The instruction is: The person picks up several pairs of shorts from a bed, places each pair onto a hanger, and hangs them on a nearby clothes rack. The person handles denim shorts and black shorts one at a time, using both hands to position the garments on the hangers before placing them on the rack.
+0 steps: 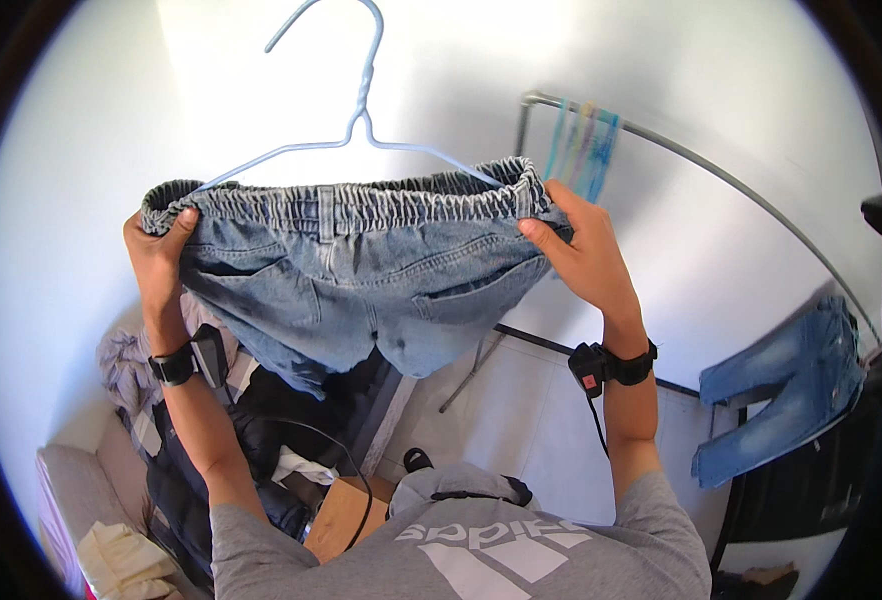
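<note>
Blue denim shorts (366, 285) with a gathered elastic waistband are held up and spread before me. My left hand (160, 251) pinches the waistband at its left end, thumb on the near side. At the right end, my right hand (580, 244) grips the waistband the same way. A light blue wire hanger (362, 112) rises above the shorts, hook upwards and turned left. Its sloping arms run down into the waist opening, where both lower ends are hidden behind the denim. Each of my wrists bears a black strapped device.
A metal clothes rail (700, 161) stands at the right, with pastel hangers (585, 142) at its near end and blue jeans (786, 390) farther along. At lower left are a sofa (85, 480) heaped with clothes and a cardboard box (345, 517).
</note>
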`<action>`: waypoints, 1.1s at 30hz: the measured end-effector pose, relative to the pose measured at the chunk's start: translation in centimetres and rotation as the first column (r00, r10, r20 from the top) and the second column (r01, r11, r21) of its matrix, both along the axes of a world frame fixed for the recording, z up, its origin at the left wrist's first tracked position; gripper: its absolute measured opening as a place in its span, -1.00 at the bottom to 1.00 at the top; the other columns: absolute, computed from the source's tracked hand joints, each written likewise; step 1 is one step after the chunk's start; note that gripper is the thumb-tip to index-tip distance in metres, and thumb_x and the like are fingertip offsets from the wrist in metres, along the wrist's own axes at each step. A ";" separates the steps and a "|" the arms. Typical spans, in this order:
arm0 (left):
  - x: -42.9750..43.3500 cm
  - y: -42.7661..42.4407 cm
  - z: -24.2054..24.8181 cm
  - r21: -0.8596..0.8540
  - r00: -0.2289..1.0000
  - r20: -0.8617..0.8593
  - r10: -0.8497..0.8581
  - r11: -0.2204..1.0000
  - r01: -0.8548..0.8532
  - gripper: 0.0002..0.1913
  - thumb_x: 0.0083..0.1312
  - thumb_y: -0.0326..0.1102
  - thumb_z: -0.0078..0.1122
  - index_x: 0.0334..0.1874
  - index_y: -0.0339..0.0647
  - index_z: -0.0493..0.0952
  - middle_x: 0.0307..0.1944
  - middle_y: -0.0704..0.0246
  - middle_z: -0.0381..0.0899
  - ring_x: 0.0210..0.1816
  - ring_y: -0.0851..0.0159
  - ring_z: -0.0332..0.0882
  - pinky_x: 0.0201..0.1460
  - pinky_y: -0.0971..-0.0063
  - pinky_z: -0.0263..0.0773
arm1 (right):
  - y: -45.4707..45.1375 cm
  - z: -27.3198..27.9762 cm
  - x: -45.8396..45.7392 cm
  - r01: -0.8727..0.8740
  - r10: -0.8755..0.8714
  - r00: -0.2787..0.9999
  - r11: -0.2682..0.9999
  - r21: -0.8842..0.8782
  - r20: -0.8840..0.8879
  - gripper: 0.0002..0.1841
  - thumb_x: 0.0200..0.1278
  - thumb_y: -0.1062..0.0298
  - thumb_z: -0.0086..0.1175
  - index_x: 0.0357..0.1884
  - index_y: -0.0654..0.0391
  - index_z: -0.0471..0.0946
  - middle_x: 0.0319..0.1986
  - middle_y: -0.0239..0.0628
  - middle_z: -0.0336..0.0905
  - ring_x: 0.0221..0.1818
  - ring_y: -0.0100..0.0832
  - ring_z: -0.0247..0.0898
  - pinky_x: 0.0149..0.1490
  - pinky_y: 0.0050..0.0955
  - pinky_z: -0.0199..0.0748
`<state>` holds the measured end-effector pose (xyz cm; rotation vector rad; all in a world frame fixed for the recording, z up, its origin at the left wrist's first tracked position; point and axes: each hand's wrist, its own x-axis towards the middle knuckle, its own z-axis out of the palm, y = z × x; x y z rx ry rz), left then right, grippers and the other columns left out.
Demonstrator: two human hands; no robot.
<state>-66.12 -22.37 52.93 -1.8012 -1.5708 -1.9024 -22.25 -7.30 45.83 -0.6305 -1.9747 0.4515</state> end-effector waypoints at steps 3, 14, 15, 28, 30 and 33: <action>-0.3 1.0 0.6 0.021 0.998 -0.040 -0.054 0.998 0.055 -0.78 0.27 -0.34 0.44 -0.17 -0.39 0.70 -0.33 0.44 0.70 -0.33 0.50 0.54 -0.18 0.59 0.45 | -1.2 0.1 0.2 0.040 -0.042 0.997 0.999 -0.022 -0.065 -0.69 0.35 0.26 0.28 -0.05 0.29 0.54 -0.46 -0.15 0.55 -0.42 -0.40 0.35 -0.25 -0.43 0.38; 3.1 8.3 0.9 -0.057 0.967 -0.052 -0.251 0.967 0.248 -0.79 0.28 -0.34 0.43 -0.18 -0.37 0.70 -0.35 0.47 0.68 -0.33 0.51 0.51 -0.19 0.60 0.44 | -4.1 0.1 3.5 0.395 -0.398 0.904 0.917 -0.046 -0.157 -0.81 0.28 0.41 0.32 -0.15 0.25 0.61 -0.60 -0.31 0.50 -0.52 -0.61 0.26 -0.38 -0.53 0.28; 3.8 9.3 0.6 -0.065 0.959 -0.046 -0.280 0.959 0.277 -0.80 0.28 -0.35 0.43 -0.19 -0.36 0.70 -0.35 0.48 0.68 -0.34 0.52 0.51 -0.19 0.60 0.43 | -4.4 -0.1 3.9 0.446 -0.446 0.880 0.894 -0.040 -0.167 -0.81 0.27 0.41 0.33 -0.15 0.25 0.62 -0.60 -0.32 0.50 -0.53 -0.62 0.26 -0.39 -0.53 0.27; 14.1 21.7 -2.9 -0.104 0.735 -0.077 -0.674 0.739 0.666 -0.73 0.32 -0.22 0.42 -0.22 -0.35 0.65 -0.43 0.53 0.59 -0.36 0.53 0.40 -0.25 0.60 0.33 | -10.7 -1.1 10.2 0.847 -0.789 0.517 0.527 0.068 -0.332 -0.78 0.13 0.48 0.41 -0.19 0.28 0.67 -0.50 -0.26 0.66 -0.41 -0.62 0.49 -0.24 -0.55 0.44; 16.5 23.6 -4.0 -0.093 0.732 -0.078 -0.677 0.736 0.670 -0.75 0.30 -0.27 0.40 -0.20 -0.36 0.64 -0.40 0.51 0.62 -0.33 0.51 0.45 -0.20 0.58 0.38 | -11.7 -1.5 10.7 0.891 -0.828 0.442 0.449 0.063 -0.345 -0.77 0.11 0.49 0.42 -0.19 0.29 0.66 -0.49 -0.26 0.67 -0.40 -0.62 0.51 -0.21 -0.57 0.47; 20.4 26.8 -5.2 -0.119 0.612 0.018 -0.791 0.606 0.787 -0.76 0.31 -0.29 0.40 -0.17 -0.36 0.66 -0.36 0.49 0.66 -0.31 0.51 0.48 -0.17 0.59 0.40 | -12.9 -2.0 11.5 0.945 -0.884 0.327 0.318 0.083 -0.334 -0.77 0.10 0.48 0.43 -0.20 0.29 0.67 -0.48 -0.27 0.68 -0.40 -0.62 0.51 -0.23 -0.57 0.46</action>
